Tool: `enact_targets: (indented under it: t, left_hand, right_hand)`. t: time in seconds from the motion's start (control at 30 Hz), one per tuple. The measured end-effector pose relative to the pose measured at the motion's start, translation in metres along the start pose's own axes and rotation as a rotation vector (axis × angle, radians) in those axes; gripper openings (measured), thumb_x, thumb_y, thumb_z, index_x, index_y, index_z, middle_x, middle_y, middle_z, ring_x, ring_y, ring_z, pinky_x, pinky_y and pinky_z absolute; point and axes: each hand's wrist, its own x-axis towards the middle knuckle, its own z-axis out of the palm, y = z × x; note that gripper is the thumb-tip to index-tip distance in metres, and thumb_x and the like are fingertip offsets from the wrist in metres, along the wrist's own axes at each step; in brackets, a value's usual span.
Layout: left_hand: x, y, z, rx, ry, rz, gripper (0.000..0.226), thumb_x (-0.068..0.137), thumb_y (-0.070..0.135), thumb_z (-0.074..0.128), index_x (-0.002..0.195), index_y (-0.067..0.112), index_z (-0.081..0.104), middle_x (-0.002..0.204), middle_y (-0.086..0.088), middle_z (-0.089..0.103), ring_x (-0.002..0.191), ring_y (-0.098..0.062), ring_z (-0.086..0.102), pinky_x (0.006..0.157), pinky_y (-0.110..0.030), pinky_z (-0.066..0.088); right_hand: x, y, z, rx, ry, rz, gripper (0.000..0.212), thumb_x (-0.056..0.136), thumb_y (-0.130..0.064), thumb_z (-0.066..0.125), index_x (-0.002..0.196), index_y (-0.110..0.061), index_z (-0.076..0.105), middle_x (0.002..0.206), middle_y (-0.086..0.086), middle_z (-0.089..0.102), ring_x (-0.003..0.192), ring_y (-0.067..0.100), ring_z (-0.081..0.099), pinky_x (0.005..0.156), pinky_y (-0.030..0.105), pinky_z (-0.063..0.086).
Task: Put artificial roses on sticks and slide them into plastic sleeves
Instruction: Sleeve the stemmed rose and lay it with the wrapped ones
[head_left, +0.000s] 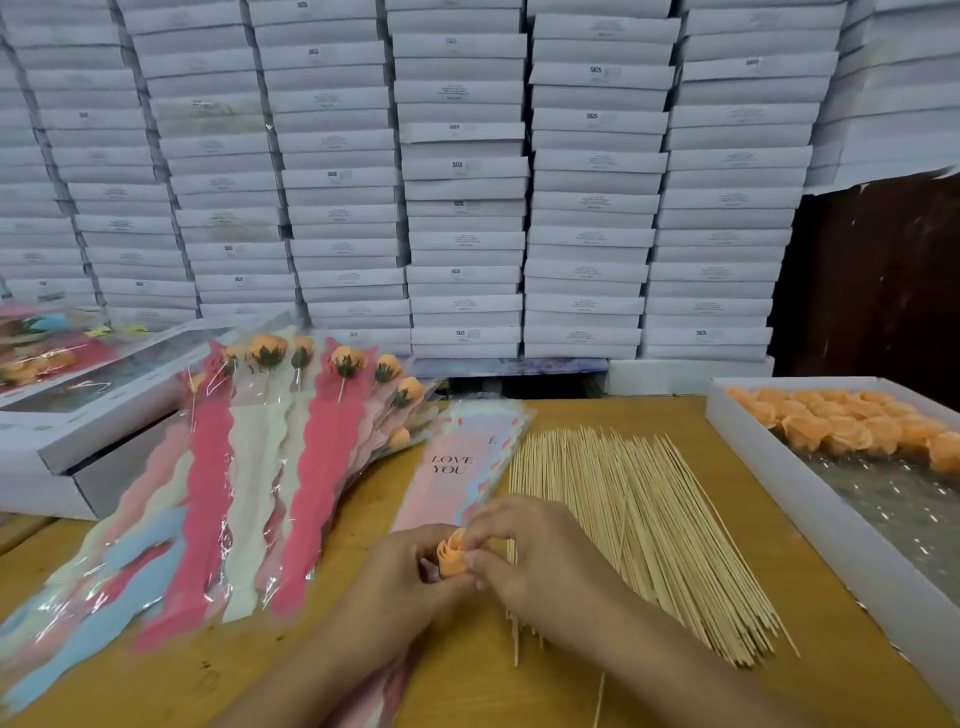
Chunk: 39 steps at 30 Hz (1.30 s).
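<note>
Both hands meet low in the middle around one orange artificial rose (453, 557). My left hand (402, 587) grips it from below and the left; my right hand (524, 548) pinches its petals from the right. A stick in the rose is not visible. Under the hands lies a stack of empty plastic sleeves (457, 467) printed "LOVE YOU". To the right spreads a pile of wooden sticks (639, 525). A white box (769, 478) at the far right holds several loose orange roses (852, 428). Finished sleeved roses (270, 457) fan out on the left.
The wooden table (156, 675) carries all of this. White flat boxes (98, 415) sit at the left with more wrapped flowers (36, 353) on top. A wall of stacked white boxes (462, 182) fills the background. One loose stick (600, 699) lies near the front edge.
</note>
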Motion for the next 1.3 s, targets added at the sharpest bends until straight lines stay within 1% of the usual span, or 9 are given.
enact_targets:
  t: [0.13,0.3,0.5,0.63,0.87,1.0,1.13,1.23,1.3]
  left_hand:
    - [0.002,-0.001,-0.003,-0.100,0.055,-0.080,0.019,0.075,0.036,0.084,0.088,0.023,0.078,0.077,-0.007,0.069,0.068,-0.012,0.058,0.062,-0.026,0.046]
    - [0.004,0.002,-0.003,-0.211,0.140,-0.145,0.017,0.066,0.029,0.085,0.081,0.033,0.079,0.066,0.006,0.069,0.061,0.001,0.060,0.057,-0.011,0.045]
    - [0.006,-0.003,-0.004,-0.438,0.188,-0.251,0.026,0.065,0.022,0.090,0.087,0.016,0.080,0.065,-0.001,0.061,0.055,-0.010,0.051,0.050,-0.015,0.040]
    - [0.007,-0.011,-0.009,-0.460,0.221,-0.281,0.061,0.051,0.040,0.093,0.088,-0.004,0.072,0.075,-0.019,0.057,0.066,-0.023,0.046,0.053,-0.023,0.042]
    - [0.009,-0.015,-0.009,-0.540,0.233,-0.329,0.076,0.046,0.038,0.098,0.094,-0.013,0.067,0.084,-0.019,0.061,0.072,-0.025,0.049,0.057,-0.023,0.047]
    - [0.008,-0.016,-0.009,-0.611,0.213,-0.340,0.061,0.056,0.039,0.095,0.092,-0.005,0.072,0.084,-0.023,0.066,0.076,-0.027,0.049,0.058,-0.025,0.045]
    - [0.011,-0.014,-0.011,-0.706,0.195,-0.359,0.044,0.068,0.027,0.088,0.099,-0.002,0.075,0.077,-0.020,0.066,0.056,-0.014,0.054,0.050,-0.019,0.046]
    - [0.013,-0.015,-0.013,-0.776,0.205,-0.398,0.044,0.064,0.022,0.085,0.097,-0.005,0.075,0.075,-0.016,0.066,0.058,-0.013,0.060,0.052,-0.017,0.051]
    - [0.012,-0.015,-0.015,-0.836,0.206,-0.431,0.043,0.064,0.019,0.086,0.098,-0.006,0.075,0.082,-0.016,0.068,0.064,-0.015,0.064,0.057,-0.017,0.056]
  right_hand:
    - [0.002,0.015,-0.017,-0.011,0.195,0.005,0.025,0.096,-0.034,0.059,0.119,-0.031,0.069,0.113,-0.020,0.062,0.100,-0.007,0.056,0.088,0.014,0.044]
    - [0.003,0.061,-0.052,-0.280,0.266,0.371,0.020,0.096,-0.037,0.057,0.111,-0.026,0.066,0.080,-0.014,0.062,0.062,0.001,0.056,0.051,0.023,0.041]
    - [0.001,0.087,-0.048,-0.317,0.058,0.511,0.045,0.089,-0.045,0.065,0.127,-0.022,0.057,0.114,-0.003,0.065,0.096,0.014,0.062,0.077,0.030,0.052]
    - [0.003,0.089,-0.047,-0.329,0.062,0.522,0.044,0.090,-0.037,0.065,0.130,-0.022,0.055,0.096,-0.008,0.060,0.085,0.014,0.061,0.062,0.027,0.043]
    - [0.001,0.082,-0.046,-0.369,0.073,0.533,0.044,0.090,-0.028,0.063,0.132,-0.021,0.054,0.098,-0.006,0.061,0.083,0.014,0.061,0.055,0.025,0.039]
    - [0.002,0.080,-0.047,-0.361,0.100,0.560,0.046,0.088,-0.021,0.062,0.133,-0.020,0.055,0.105,-0.004,0.064,0.084,0.014,0.060,0.053,0.024,0.036]
    - [0.002,0.076,-0.048,-0.313,0.105,0.587,0.040,0.084,-0.021,0.066,0.123,-0.014,0.061,0.099,-0.001,0.066,0.083,0.017,0.065,0.062,0.027,0.048]
    - [0.004,0.078,-0.054,-0.151,0.132,0.608,0.033,0.081,-0.019,0.069,0.111,-0.005,0.069,0.082,0.004,0.067,0.067,0.016,0.061,0.060,0.025,0.043]
    - [0.005,0.078,-0.062,0.033,0.166,0.585,0.027,0.082,-0.016,0.069,0.102,0.001,0.072,0.089,0.014,0.072,0.063,0.013,0.058,0.057,0.022,0.045]
